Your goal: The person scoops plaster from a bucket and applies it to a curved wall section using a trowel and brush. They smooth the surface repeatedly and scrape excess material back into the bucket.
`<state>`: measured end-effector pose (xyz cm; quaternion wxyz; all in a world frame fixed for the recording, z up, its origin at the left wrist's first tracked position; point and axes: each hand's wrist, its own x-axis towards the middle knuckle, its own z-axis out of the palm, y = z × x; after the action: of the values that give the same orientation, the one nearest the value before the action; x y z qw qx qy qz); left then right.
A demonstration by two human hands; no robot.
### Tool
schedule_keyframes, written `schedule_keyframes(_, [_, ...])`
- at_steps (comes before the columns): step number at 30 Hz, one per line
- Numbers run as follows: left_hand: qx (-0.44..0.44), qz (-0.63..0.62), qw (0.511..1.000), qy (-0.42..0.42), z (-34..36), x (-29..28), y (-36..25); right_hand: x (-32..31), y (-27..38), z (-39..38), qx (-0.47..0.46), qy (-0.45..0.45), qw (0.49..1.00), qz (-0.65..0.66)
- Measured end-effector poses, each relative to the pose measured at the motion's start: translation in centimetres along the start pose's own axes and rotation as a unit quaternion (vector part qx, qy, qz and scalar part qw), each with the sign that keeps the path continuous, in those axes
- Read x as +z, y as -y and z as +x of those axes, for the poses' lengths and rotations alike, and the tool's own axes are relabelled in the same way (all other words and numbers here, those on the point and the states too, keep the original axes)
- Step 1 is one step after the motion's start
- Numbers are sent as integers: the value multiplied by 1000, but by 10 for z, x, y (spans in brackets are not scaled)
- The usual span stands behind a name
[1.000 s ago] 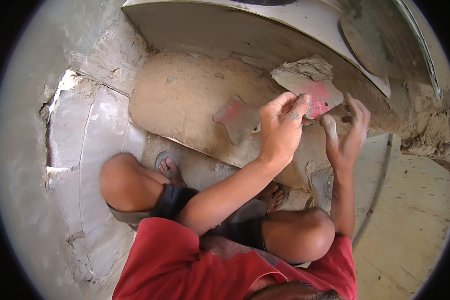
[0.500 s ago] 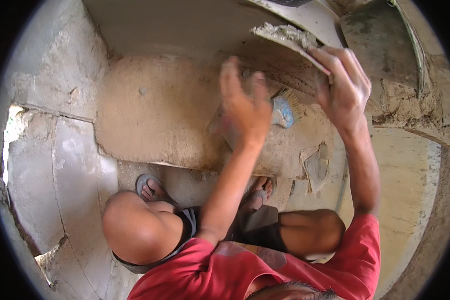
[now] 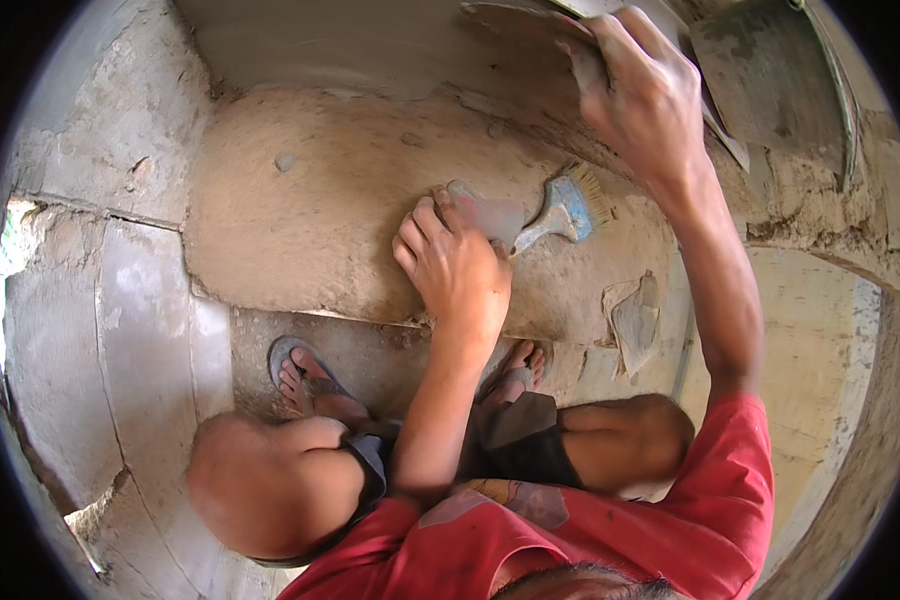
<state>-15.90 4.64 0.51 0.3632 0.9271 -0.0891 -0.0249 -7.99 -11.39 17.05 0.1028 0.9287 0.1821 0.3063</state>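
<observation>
My right hand (image 3: 650, 95) is raised at the upper right, its fingers closed on the edge of a thin flat plate (image 3: 515, 18). The plate reaches left along the grey plastered wall (image 3: 340, 45); its far side is partly cut off by the top of the picture. Lower down, my left hand (image 3: 455, 255) rests over the dusty brown slab, fingers bent around a small flat grey-and-reddish piece (image 3: 495, 215). Its exact kind is unclear, and the fingers cover part of it. Just right of it lies a brush (image 3: 568, 210) with a blue-stained body and pale bristles.
The dusty slab (image 3: 300, 240) spans the middle, with small mortar lumps on it. A crumpled flat scrap (image 3: 632, 320) lies at its right front. A dark curved sheet (image 3: 775, 85) leans at the upper right. My sandalled feet (image 3: 310, 375) are below the slab's near edge.
My right hand has moved up and left with the plate toward the wall; the wet mortar on it no longer shows. My left hand has come down and closed on the flat piece, which has shifted.
</observation>
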Motion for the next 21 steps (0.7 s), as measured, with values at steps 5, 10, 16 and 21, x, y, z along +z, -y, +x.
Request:
schedule_keyframes(5, [-33,6,998,54,7,5,-6,5,-10,-2,-24,-107,994,26])
schedule_keyframes(10, [-40,-61,997,36,32,-11,-8,4,-19,-7,-4,-132,991,11])
schedule_keyframes(16, [187,-194,904,-331,146,-20,-30,3,-25,-12,11,-149,989,-9])
schedule_keyframes(21, [205,-216,910,-287,169,-5,-32,-6,-37,-17,71,-136,988,-22])
